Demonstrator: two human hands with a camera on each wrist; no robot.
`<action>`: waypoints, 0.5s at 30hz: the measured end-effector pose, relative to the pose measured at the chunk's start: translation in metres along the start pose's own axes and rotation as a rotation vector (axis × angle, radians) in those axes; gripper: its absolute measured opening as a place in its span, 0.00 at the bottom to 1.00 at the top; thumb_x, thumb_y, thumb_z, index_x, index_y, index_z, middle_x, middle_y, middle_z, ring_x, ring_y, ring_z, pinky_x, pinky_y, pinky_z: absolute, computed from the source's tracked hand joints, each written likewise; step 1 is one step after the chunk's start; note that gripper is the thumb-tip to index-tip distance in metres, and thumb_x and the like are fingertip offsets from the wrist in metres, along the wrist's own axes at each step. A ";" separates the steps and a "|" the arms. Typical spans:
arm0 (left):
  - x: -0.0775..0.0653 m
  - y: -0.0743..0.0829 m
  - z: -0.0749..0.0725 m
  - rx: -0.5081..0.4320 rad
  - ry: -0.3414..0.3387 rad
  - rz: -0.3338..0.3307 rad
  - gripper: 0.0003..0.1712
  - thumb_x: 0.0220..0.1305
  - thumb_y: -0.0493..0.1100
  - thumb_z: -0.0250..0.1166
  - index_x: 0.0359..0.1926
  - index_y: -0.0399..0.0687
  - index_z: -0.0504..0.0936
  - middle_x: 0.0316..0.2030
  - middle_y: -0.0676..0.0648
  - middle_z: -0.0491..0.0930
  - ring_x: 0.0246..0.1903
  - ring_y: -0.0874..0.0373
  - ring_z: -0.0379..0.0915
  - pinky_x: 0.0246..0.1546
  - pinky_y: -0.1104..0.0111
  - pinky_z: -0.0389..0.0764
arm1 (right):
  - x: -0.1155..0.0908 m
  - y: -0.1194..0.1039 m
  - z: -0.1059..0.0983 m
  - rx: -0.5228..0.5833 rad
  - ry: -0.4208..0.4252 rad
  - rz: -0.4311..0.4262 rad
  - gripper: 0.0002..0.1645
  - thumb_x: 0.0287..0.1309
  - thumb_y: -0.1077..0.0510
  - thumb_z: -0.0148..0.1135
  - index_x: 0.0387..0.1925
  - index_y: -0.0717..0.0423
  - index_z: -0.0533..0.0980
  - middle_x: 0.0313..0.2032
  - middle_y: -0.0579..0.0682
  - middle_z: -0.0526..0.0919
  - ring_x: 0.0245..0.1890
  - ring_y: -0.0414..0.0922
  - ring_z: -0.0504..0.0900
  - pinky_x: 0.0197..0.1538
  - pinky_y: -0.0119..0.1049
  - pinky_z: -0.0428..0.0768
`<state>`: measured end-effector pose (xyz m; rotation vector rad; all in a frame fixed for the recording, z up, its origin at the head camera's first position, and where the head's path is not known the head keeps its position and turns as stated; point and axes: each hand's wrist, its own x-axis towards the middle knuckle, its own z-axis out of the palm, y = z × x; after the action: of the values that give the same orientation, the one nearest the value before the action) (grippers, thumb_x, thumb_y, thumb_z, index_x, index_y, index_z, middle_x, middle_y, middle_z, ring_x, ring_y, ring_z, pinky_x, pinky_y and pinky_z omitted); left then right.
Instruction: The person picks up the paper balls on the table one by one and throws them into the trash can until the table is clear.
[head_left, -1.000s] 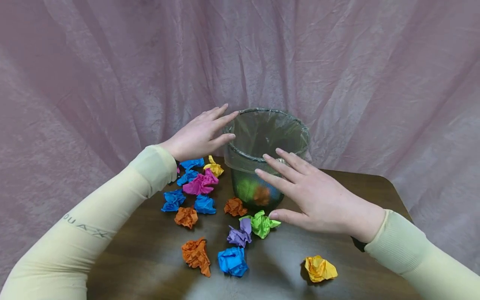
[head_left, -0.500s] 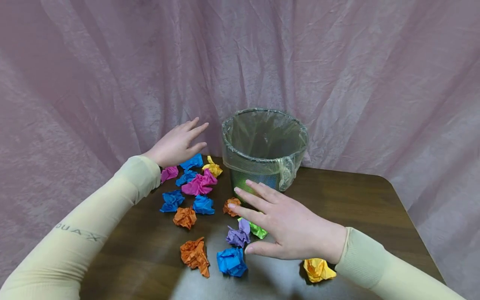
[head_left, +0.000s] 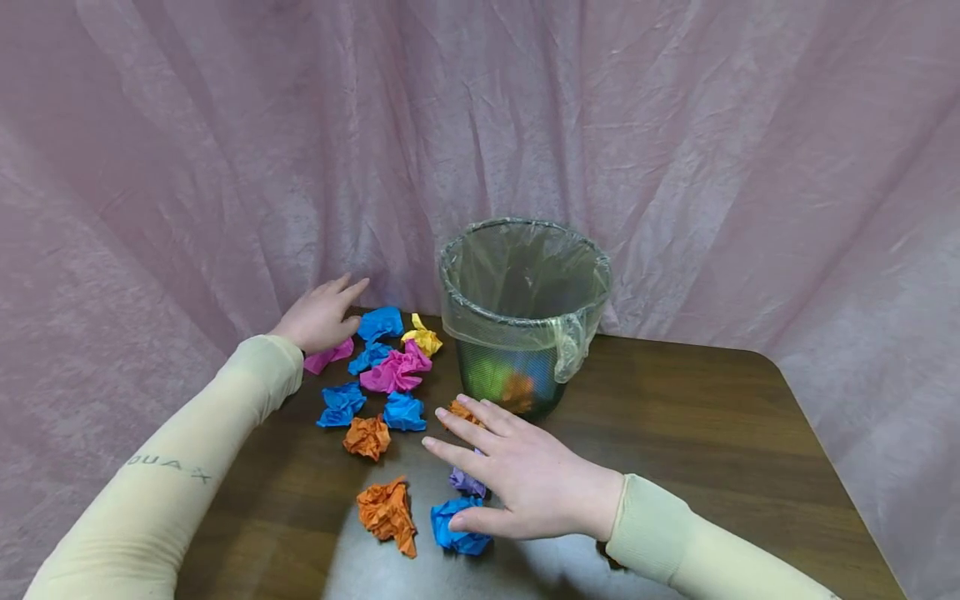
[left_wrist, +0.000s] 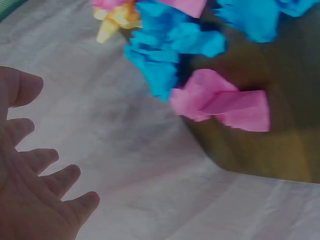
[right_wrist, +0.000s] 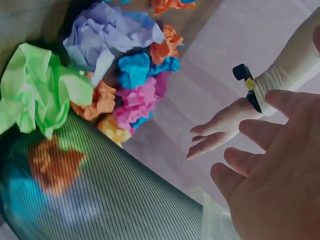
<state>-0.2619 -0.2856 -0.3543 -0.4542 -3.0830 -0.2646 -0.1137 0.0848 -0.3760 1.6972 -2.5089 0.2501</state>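
My left hand point(head_left: 318, 317), fingers spread and holding nothing, hovers at the table's far left. Closest to it are a pink crumpled paper ball point(left_wrist: 220, 102) and a blue crumpled paper ball point(head_left: 380, 323). With fingers spread, my right hand point(head_left: 528, 475) is over the near group of paper balls and grips none. In the head view it overlaps a blue paper ball point(head_left: 450, 521), a purple paper ball point(head_left: 467, 482) and an orange paper ball point(head_left: 455, 414). It hides a green paper ball point(right_wrist: 42, 90), which shows in the right wrist view beside the purple one.
A mesh wastebasket point(head_left: 468, 367) with a clear liner point(head_left: 572, 346) stands at the table's back; coloured paper shows through its mesh. More crumpled paper, including a magenta ball point(head_left: 397, 367) and an orange ball point(head_left: 386, 512), lies left of it. A pink curtain point(head_left: 675, 167) hangs behind the table point(head_left: 712, 433).
Both hands have come away from beside the wastebasket: the left moved left and down, the right left and toward me. The yellow ball at front right is now hidden behind the right arm.
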 end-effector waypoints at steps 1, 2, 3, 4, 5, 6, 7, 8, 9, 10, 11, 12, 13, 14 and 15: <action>0.000 -0.003 0.003 0.003 -0.009 -0.004 0.40 0.73 0.46 0.57 0.79 0.39 0.56 0.76 0.25 0.51 0.72 0.26 0.50 0.70 0.36 0.52 | 0.002 0.000 0.003 0.000 -0.004 0.008 0.49 0.69 0.22 0.40 0.81 0.40 0.53 0.81 0.47 0.44 0.81 0.49 0.37 0.78 0.47 0.48; -0.001 -0.006 0.006 0.002 -0.019 -0.015 0.39 0.73 0.46 0.57 0.79 0.39 0.56 0.76 0.25 0.51 0.72 0.26 0.50 0.71 0.36 0.52 | 0.004 0.000 0.006 0.001 -0.008 0.015 0.49 0.69 0.21 0.40 0.81 0.40 0.53 0.81 0.47 0.44 0.81 0.49 0.37 0.78 0.47 0.48; -0.002 -0.008 0.009 0.002 -0.028 -0.022 0.39 0.73 0.46 0.56 0.79 0.38 0.56 0.75 0.25 0.51 0.72 0.25 0.50 0.70 0.36 0.52 | 0.006 0.000 0.009 0.000 -0.011 0.020 0.49 0.69 0.21 0.40 0.81 0.40 0.53 0.81 0.47 0.44 0.81 0.50 0.37 0.78 0.47 0.48; -0.002 -0.011 0.012 0.003 -0.038 -0.027 0.39 0.73 0.46 0.56 0.79 0.37 0.57 0.75 0.24 0.52 0.72 0.25 0.50 0.71 0.36 0.52 | 0.008 0.000 0.012 0.002 -0.015 0.029 0.49 0.68 0.21 0.40 0.81 0.40 0.53 0.81 0.47 0.44 0.81 0.50 0.38 0.78 0.47 0.48; -0.002 -0.014 0.015 0.001 -0.049 -0.034 0.38 0.74 0.46 0.55 0.79 0.37 0.56 0.75 0.24 0.51 0.72 0.25 0.50 0.70 0.36 0.53 | 0.010 0.000 0.015 0.001 -0.022 0.036 0.50 0.68 0.21 0.40 0.81 0.39 0.53 0.81 0.47 0.44 0.81 0.50 0.38 0.78 0.47 0.48; -0.003 -0.016 0.018 -0.004 -0.060 -0.041 0.39 0.73 0.46 0.55 0.79 0.36 0.56 0.75 0.24 0.51 0.71 0.24 0.50 0.70 0.36 0.53 | 0.012 0.000 0.018 -0.002 -0.027 0.042 0.50 0.68 0.21 0.40 0.81 0.39 0.53 0.81 0.47 0.45 0.81 0.50 0.38 0.78 0.47 0.48; -0.003 -0.018 0.022 -0.011 -0.071 -0.050 0.39 0.73 0.46 0.55 0.79 0.36 0.56 0.75 0.24 0.51 0.71 0.24 0.50 0.70 0.36 0.53 | 0.014 0.001 0.021 -0.006 -0.033 0.048 0.50 0.68 0.21 0.40 0.82 0.39 0.52 0.81 0.47 0.45 0.81 0.50 0.38 0.78 0.47 0.47; -0.003 -0.021 0.025 -0.022 -0.084 -0.064 0.39 0.73 0.45 0.54 0.79 0.37 0.55 0.75 0.24 0.50 0.72 0.24 0.49 0.70 0.36 0.53 | 0.016 0.001 0.024 -0.010 -0.038 0.052 0.50 0.68 0.21 0.40 0.82 0.39 0.52 0.81 0.48 0.45 0.81 0.51 0.37 0.78 0.47 0.47; -0.002 -0.024 0.029 -0.029 -0.095 -0.075 0.40 0.72 0.45 0.54 0.80 0.37 0.54 0.75 0.24 0.49 0.72 0.24 0.49 0.70 0.36 0.53 | 0.018 0.002 0.026 -0.014 -0.042 0.054 0.50 0.68 0.21 0.40 0.82 0.39 0.52 0.81 0.48 0.45 0.81 0.51 0.37 0.78 0.47 0.46; -0.002 -0.026 0.032 -0.038 -0.106 -0.085 0.41 0.72 0.45 0.55 0.80 0.37 0.53 0.76 0.24 0.48 0.72 0.24 0.48 0.70 0.35 0.53 | 0.020 0.002 0.028 -0.018 -0.046 0.057 0.50 0.68 0.21 0.39 0.82 0.40 0.51 0.81 0.48 0.45 0.81 0.51 0.37 0.78 0.48 0.46; -0.003 -0.028 0.036 -0.046 -0.116 -0.094 0.42 0.71 0.45 0.55 0.80 0.36 0.52 0.76 0.24 0.47 0.72 0.23 0.47 0.69 0.35 0.53 | 0.022 0.003 0.031 -0.025 -0.053 0.059 0.50 0.68 0.21 0.39 0.82 0.39 0.50 0.81 0.49 0.45 0.80 0.51 0.37 0.78 0.48 0.45; -0.003 -0.030 0.039 -0.055 -0.122 -0.104 0.42 0.71 0.45 0.55 0.80 0.36 0.51 0.76 0.24 0.46 0.71 0.22 0.47 0.69 0.34 0.53 | 0.023 0.004 0.033 -0.028 -0.057 0.061 0.50 0.69 0.21 0.38 0.82 0.40 0.50 0.81 0.49 0.45 0.80 0.51 0.37 0.78 0.47 0.44; -0.004 -0.032 0.042 -0.059 -0.128 -0.115 0.42 0.71 0.45 0.55 0.80 0.35 0.51 0.76 0.23 0.46 0.71 0.22 0.47 0.69 0.34 0.53 | 0.025 0.004 0.035 -0.027 -0.060 0.063 0.50 0.68 0.21 0.38 0.82 0.40 0.50 0.81 0.49 0.45 0.80 0.51 0.36 0.79 0.47 0.44; -0.005 -0.032 0.044 -0.066 -0.132 -0.128 0.43 0.71 0.44 0.55 0.80 0.35 0.50 0.76 0.23 0.46 0.71 0.22 0.47 0.69 0.34 0.53 | 0.027 0.005 0.036 -0.025 -0.065 0.067 0.50 0.68 0.21 0.38 0.82 0.39 0.50 0.81 0.49 0.45 0.80 0.51 0.36 0.79 0.47 0.44; -0.005 -0.034 0.047 -0.068 -0.134 -0.136 0.42 0.71 0.44 0.55 0.80 0.34 0.51 0.76 0.23 0.46 0.71 0.21 0.47 0.69 0.34 0.53 | 0.028 0.005 0.037 -0.021 -0.070 0.072 0.50 0.68 0.21 0.38 0.82 0.39 0.50 0.81 0.48 0.45 0.80 0.51 0.36 0.79 0.47 0.44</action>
<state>-0.2661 -0.3108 -0.4064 -0.2742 -3.2503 -0.3567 -0.1284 0.0540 -0.4077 1.6380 -2.6159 0.1723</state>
